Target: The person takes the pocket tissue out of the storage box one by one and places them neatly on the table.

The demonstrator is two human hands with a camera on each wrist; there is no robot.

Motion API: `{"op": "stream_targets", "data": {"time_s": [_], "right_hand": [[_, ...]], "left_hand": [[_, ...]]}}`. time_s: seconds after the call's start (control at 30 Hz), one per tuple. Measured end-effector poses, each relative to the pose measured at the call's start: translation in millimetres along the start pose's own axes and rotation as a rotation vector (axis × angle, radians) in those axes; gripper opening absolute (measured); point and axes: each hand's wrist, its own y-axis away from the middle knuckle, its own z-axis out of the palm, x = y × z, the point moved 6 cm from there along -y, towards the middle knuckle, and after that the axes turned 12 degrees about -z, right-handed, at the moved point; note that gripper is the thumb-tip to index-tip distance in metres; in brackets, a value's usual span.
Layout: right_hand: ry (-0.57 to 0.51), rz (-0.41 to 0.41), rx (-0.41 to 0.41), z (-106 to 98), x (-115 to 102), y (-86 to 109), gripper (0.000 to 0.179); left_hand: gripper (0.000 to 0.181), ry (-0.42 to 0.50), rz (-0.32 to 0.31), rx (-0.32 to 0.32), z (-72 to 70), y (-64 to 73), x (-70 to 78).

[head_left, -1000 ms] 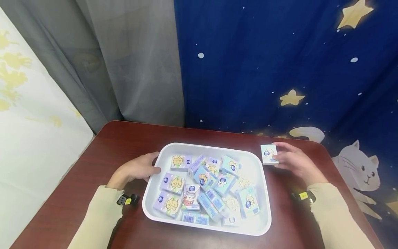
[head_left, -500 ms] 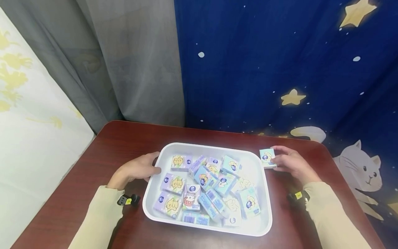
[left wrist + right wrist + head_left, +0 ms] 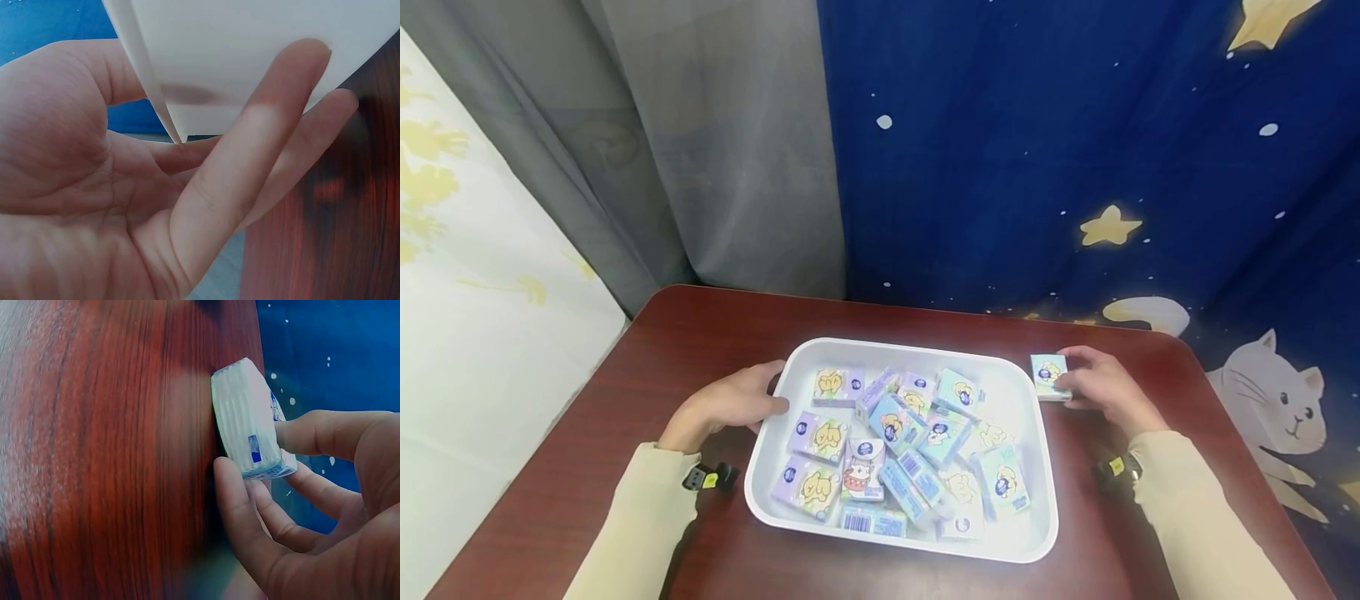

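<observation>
A white tray point(image 3: 1037, 467) holds several small tissue packs in purple and blue wrappers with cartoon animals. My left hand point(image 3: 741, 400) grips the tray's left rim, its thumb over the edge. In the left wrist view the other fingers point(image 3: 250, 150) lie along the outside of the tray wall. Beyond the tray's right rim, my right hand point(image 3: 1101, 383) pinches a light blue tissue pack point(image 3: 1048, 375) between thumb and fingers. The right wrist view shows the end of this tissue pack point(image 3: 244, 419) close to the tabletop; whether it touches the wood I cannot tell.
The tray stands on a dark red wooden table point(image 3: 715, 321) with rounded far corners. Behind it hang a grey curtain point(image 3: 745, 150) and a blue curtain point(image 3: 962, 167) with stars and a cat. A white patterned cloth point(image 3: 475, 333) hangs at the left.
My right hand has come slightly nearer to me and lower with the tissue pack. The left hand keeps its grip on the tray. The head view has tilted a little.
</observation>
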Motion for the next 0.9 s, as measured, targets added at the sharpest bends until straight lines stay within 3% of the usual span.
{"op": "stream_targets", "data": {"time_s": [0.37,0.67,0.9], "right_hand": [[0.035,-0.012,0.012,0.2,-4.0,1.4,0.067],[0.203,0.006,0.057,-6.5,-5.8,4.5,0.065],[0.263,-0.025,0.074,-14.8,-14.7,14.9,0.065]], "left_hand": [[0.056,-0.01,-0.007,0.007,-0.8,-0.4,-0.8],[0.054,-0.008,-0.011,0.01,-0.8,-0.8,-2.0],[0.055,-0.002,-0.002,0.004,-2.0,-1.3,-1.6]]}}
